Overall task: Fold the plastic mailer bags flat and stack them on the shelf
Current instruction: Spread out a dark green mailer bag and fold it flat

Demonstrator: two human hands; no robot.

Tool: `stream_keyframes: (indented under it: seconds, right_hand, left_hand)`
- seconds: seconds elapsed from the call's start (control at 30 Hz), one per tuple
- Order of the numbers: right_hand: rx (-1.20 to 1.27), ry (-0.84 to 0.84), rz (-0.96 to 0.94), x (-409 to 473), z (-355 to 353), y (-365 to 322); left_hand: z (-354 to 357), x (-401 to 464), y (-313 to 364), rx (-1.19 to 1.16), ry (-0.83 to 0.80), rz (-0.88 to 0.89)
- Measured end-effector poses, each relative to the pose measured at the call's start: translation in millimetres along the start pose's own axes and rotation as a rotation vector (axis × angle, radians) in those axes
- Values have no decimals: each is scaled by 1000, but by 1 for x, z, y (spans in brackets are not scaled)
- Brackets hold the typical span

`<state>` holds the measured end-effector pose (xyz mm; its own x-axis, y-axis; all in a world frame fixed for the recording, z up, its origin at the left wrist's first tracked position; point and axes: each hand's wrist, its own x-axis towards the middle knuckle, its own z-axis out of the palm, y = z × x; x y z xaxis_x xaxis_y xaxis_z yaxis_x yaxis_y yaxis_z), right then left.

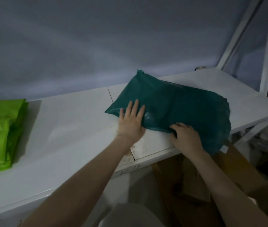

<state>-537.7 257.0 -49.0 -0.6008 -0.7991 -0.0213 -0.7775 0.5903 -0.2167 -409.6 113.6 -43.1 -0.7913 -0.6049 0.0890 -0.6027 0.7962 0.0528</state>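
Mailer: dark teal glossy plastic mailer bag (171, 108), folded bundle, lies on white flat shelf board (74, 122), its right end hanging past the board's front edge; looks puffy, not yet flat.
Left hand: left hand (130, 122) lies flat on the mailer's left near corner, fingers straight and spread; likely pins that end so the slick plastic can't slide.
Right hand: right hand (186, 136) grips the mailer's near edge, fingers curled round it, thumb side hidden; likely there to tug or tuck the edge under while the other end is held.
Step judged: squaring or flattening the bundle on the board, placement not finished.
Stack: bright green plastic mailer bags (0, 131), piled flat well to the left of the teal mailer, apart from it; probably the finished pile, sorted by colour.
Frame: white metal shelf upright (238, 35) rises behind and right of the teal mailer.
Below: brown cardboard boxes (193, 181) under the board, beneath the teal mailer.
Risk: overhanging end could slip off if released.
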Motion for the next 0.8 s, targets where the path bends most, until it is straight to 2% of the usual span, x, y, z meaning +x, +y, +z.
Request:
stream_keyframes:
  seconds: [0.1,0.27,0.4,0.47,0.5,0.63,0.67,0.73,0.77,0.8]
  right_hand:
    - [-2,88,-39,5,2,2]
    - [-80,357,92,5,3,-7]
    - [92,301,162,-1,-7,-19]
    - [207,296,128,-5,-10,-25]
    - [297,243,107,-7,-11,-31]
    - [855,-42,189,-10,-16,-62]
    - [936,-70,196,-11,-17,-71]
    - [1018,-60,151,-14,-16,-87]
    - [1041,-41,111,-16,-14,-92]
    - [1055,-36,76,-17,-12,-97]
  left_hand:
    - [-2,15,-16,83,-66,-4]
    - [3,5,-13,118,-65,32]
    - [-9,-10,-6,208,-47,19]
    - [-17,-20,-1,205,-55,26]
    - [-19,-26,0,166,-60,21]
    - [-30,-54,-1,-201,-86,-47]
    - [-32,-62,-3,-376,-123,-72]
    - [-41,-77,-2,-829,-299,-119]
    - [-46,-84,-2,-991,-385,-131]
    - [-51,-89,-4,-1039,-405,-124]
